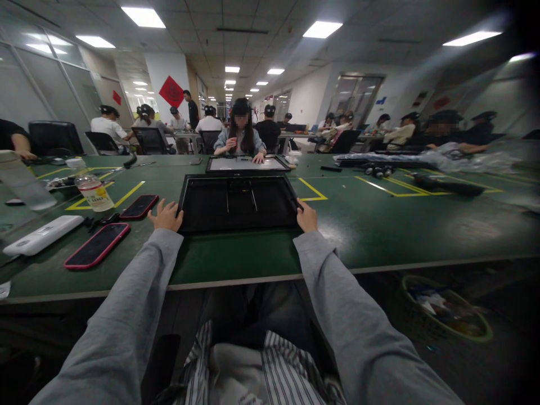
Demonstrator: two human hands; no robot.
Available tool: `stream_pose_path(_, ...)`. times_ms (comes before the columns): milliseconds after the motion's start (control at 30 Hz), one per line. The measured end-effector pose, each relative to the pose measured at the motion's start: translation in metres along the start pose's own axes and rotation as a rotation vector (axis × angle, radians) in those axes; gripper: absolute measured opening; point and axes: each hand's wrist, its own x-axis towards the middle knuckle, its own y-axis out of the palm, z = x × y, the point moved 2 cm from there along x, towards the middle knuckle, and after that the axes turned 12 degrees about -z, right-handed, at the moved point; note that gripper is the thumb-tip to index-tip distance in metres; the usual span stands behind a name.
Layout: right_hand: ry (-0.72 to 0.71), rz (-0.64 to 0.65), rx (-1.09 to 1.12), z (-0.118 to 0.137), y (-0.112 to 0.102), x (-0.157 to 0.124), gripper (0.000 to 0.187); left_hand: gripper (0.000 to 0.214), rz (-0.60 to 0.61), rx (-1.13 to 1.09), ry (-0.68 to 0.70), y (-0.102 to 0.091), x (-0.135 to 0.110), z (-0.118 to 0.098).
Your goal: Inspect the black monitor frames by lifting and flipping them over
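A black, shallow rectangular monitor housing (pixel 206 211) lies on the green table in front of me, its long sides running left to right. Two thin light strips and a small dark block show inside it. At its left edge is my left hand (pixel 166 216), fingers spread and the fingertips against the rim. My right hand (pixel 307 217) is closed at the opposite edge, its fingers curled on the rim. A short dark piece shows by those fingertips; whether it is separate from the housing is unclear.
Two phones (pixel 98 246), a white device (pixel 44 235) and a bottle (pixel 95 191) stand or lie at left. Across the table, a person (pixel 241 135) touches a silver-faced panel (pixel 244 163). Dark parts (pixel 447 184) and plastic wrap lie right. A basket (pixel 447 309) is below the table edge.
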Motion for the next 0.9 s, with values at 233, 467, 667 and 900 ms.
stream_pose_path(233,0.01,0.028,0.01,-0.004,0.004,0.001,0.054,0.04,0.058,0.007,-0.022,0.009,0.001,0.004)
stream_pose_path(467,0.028,0.045,0.003,-0.007,0.004,0.002,0.056,0.049,0.123,-0.002,-0.046,0.022,0.003,0.012)
stream_pose_path(667,0.039,0.029,0.03,-0.011,0.007,0.003,0.052,0.054,0.168,0.021,-0.064,0.027,0.005,0.016)
stream_pose_path(900,0.013,0.014,0.071,-0.016,0.009,0.004,0.05,0.056,0.198,0.013,-0.075,0.026,0.007,0.017)
